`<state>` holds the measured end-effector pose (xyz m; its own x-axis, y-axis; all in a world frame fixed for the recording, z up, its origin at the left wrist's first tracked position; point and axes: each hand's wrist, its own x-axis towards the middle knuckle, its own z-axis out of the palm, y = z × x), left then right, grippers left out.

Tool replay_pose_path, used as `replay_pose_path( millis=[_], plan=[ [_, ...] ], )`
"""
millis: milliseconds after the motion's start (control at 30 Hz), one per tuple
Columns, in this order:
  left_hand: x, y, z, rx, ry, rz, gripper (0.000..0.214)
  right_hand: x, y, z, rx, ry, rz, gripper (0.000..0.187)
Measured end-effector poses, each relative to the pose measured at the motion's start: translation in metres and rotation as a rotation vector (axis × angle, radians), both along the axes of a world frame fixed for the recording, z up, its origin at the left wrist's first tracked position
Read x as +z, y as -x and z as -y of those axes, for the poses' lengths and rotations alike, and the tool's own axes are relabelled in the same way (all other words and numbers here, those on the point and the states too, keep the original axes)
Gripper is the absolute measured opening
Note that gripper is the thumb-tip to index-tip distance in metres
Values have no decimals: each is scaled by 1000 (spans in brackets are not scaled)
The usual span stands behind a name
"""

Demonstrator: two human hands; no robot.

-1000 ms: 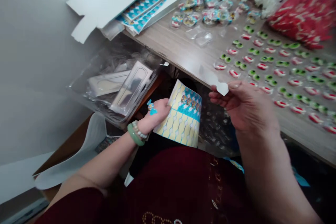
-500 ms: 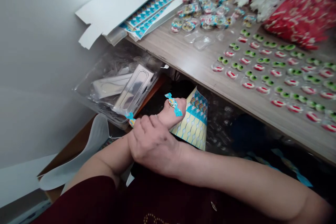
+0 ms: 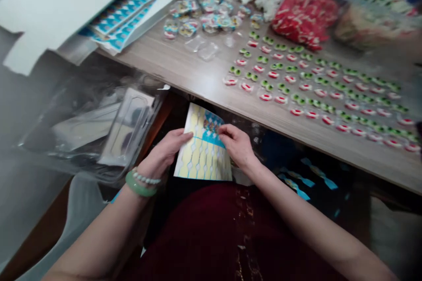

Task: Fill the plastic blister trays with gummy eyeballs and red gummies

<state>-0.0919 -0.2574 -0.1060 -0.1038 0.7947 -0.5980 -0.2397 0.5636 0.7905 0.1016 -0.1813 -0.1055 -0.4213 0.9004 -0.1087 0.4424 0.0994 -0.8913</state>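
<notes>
My left hand grips the left edge of a sticker sheet, thumb on top. The sheet's lower part is bare yellowish backing, while blue candy-shaped stickers fill a band near its upper right. At that band's right end, my right hand has its thumb and finger pinched on the sheet's edge; whether a sticker is lifting there cannot be made out. A green bangle and a beaded bracelet circle my left wrist. Several loose candy-shaped stickers lie on dark cloth at the right.
On the table stand rows of clear packs with green eyeball and red-and-white teeth candies. Wrapped packs, more sticker sheets and a bag of red candies lie behind. A bag of clear plastic trays is at the left.
My right hand has moved off my left forearm to the sheet's right edge. My left hand now holds the sheet, and the sticker that was on it no longer shows. The view has shifted right.
</notes>
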Motion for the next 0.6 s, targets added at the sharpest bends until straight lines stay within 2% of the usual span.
replay_pose_path(
  millis=[67,167,333,433,600],
  plan=[
    [-1,2,2,48,92,165,29,-22,-3,-9,-13,83,10,14],
    [-1,0,2,29,157,169,36,-36,5,-7,55,155,-10,13],
    [-3,-7,-4,-68,209,136,38,-32,15,2,155,163,37,13],
    [-6,-8,-7,-54,245,78,33,-30,15,2,159,169,70,11],
    [-6,-7,-5,-75,230,95,27,-29,16,9,271,-14,121,10]
  ],
)
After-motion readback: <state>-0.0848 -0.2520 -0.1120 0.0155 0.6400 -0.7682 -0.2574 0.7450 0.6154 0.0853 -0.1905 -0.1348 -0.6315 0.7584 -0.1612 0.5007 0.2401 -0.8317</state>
